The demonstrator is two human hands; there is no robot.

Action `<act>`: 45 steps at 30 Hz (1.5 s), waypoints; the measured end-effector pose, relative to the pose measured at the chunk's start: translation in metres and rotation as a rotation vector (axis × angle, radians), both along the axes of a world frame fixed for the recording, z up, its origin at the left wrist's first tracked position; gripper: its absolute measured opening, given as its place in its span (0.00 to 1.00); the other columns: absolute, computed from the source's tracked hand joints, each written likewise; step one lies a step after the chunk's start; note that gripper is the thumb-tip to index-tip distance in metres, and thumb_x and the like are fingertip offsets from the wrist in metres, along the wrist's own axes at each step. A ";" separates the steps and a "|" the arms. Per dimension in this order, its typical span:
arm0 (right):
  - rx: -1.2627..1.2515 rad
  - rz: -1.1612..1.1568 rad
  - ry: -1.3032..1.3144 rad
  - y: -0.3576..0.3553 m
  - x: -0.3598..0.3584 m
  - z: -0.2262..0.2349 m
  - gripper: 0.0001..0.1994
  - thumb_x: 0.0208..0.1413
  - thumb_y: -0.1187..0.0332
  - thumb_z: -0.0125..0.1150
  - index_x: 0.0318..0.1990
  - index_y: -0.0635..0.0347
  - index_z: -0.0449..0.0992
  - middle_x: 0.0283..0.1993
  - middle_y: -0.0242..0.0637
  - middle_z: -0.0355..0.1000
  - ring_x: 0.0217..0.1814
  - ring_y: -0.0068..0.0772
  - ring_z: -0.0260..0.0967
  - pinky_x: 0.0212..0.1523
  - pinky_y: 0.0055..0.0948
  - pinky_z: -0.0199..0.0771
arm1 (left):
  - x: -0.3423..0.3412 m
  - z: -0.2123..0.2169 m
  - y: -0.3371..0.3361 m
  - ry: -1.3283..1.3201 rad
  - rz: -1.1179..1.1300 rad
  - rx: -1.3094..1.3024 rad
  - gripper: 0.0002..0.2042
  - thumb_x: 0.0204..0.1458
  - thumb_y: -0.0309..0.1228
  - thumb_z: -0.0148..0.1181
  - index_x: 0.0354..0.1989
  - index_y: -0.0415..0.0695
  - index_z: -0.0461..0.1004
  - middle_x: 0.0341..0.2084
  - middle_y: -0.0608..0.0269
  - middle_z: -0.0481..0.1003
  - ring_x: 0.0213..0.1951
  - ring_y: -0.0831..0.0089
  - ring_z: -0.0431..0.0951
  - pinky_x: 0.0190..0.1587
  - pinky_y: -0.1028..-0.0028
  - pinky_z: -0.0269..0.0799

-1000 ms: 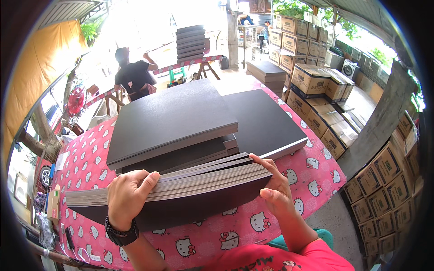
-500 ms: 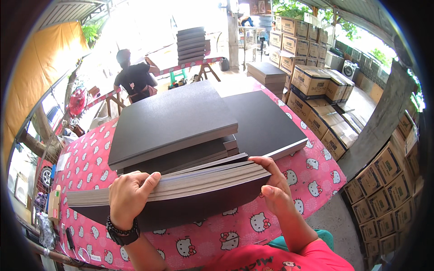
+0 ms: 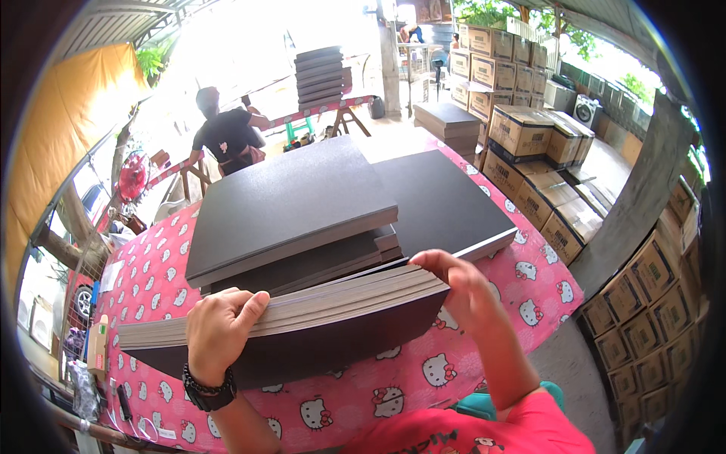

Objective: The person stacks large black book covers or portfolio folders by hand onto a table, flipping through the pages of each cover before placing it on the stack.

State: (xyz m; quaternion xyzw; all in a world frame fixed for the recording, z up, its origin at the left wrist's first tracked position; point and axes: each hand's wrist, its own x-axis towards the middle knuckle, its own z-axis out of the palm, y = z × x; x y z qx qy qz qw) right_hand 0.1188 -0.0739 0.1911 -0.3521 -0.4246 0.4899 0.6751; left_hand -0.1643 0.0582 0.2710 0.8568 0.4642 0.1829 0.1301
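A thick stack of black-covered pads (image 3: 333,340) is tilted up on its long side in front of me, its pale page edges facing upward. My left hand (image 3: 219,325), with a dark watch and beaded bracelet at the wrist, grips it at the upper edge left of the middle, thumb over the pages. At the stack's right end my right hand (image 3: 463,284) pinches the upper corner near the back cover; its lower fingers are blurred. Just behind lies a pile of large black pads (image 3: 291,200), its top one set askew. To its right rests another black pad block (image 3: 442,197).
Pink cat-print cloth (image 3: 522,310) covers the table. Cartons (image 3: 522,129) are piled at the far right, with more cartons (image 3: 643,303) at the near right. A co-worker (image 3: 227,132) stands beyond the table, near a tall black stack (image 3: 319,76). Cables (image 3: 132,420) lie at the near left.
My right hand has risen slightly and turned over the corner. The gap behind the stack's back pages has narrowed at that end. My left hand keeps its grip.
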 end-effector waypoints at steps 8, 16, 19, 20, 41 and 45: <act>-0.191 0.041 -0.294 0.069 0.038 -0.011 0.13 0.56 0.60 0.56 0.36 0.63 0.75 0.33 0.36 0.71 0.33 0.19 0.65 0.34 0.17 0.65 | -0.012 0.002 -0.016 0.066 -0.412 0.439 0.39 0.25 0.61 0.66 0.49 0.51 0.73 0.49 0.62 0.69 0.49 0.61 0.67 0.50 0.61 0.61; 0.105 -0.017 -0.492 0.121 0.015 -0.062 0.21 0.50 0.65 0.64 0.50 0.66 0.70 0.47 0.35 0.71 0.49 0.21 0.62 0.53 0.26 0.62 | -0.012 -0.004 -0.034 0.085 -0.235 0.525 0.31 0.23 0.55 0.70 0.35 0.48 0.74 0.39 0.62 0.71 0.42 0.61 0.70 0.41 0.64 0.66; 0.146 -0.407 -0.423 0.103 0.043 -0.020 0.23 0.47 0.65 0.68 0.48 0.69 0.71 0.45 0.38 0.72 0.47 0.24 0.64 0.51 0.27 0.64 | -0.018 -0.009 -0.036 0.103 -0.248 0.404 0.30 0.24 0.55 0.71 0.32 0.45 0.74 0.29 0.63 0.73 0.34 0.62 0.73 0.36 0.65 0.67; 0.098 -0.502 -0.313 0.083 0.043 0.014 0.26 0.45 0.60 0.69 0.48 0.70 0.70 0.45 0.40 0.72 0.47 0.28 0.65 0.51 0.31 0.64 | -0.020 -0.011 -0.039 0.092 -0.209 0.413 0.29 0.26 0.54 0.71 0.30 0.43 0.74 0.22 0.63 0.73 0.26 0.63 0.74 0.32 0.66 0.69; -0.687 -1.587 -0.122 0.104 0.309 -0.237 0.21 0.51 0.66 0.61 0.48 0.72 0.70 0.51 0.49 0.69 0.54 0.42 0.66 0.54 0.32 0.65 | -0.011 -0.001 -0.046 0.058 -0.119 0.230 0.27 0.24 0.49 0.74 0.29 0.43 0.75 0.24 0.60 0.75 0.28 0.63 0.76 0.33 0.69 0.70; -1.060 -1.293 -0.432 0.067 0.414 -0.251 0.36 0.47 0.46 0.59 0.52 0.73 0.67 0.50 0.57 0.68 0.54 0.49 0.66 0.56 0.36 0.64 | -0.010 -0.010 -0.032 -0.064 -0.216 0.207 0.26 0.24 0.48 0.74 0.30 0.43 0.75 0.26 0.60 0.75 0.30 0.62 0.76 0.34 0.69 0.71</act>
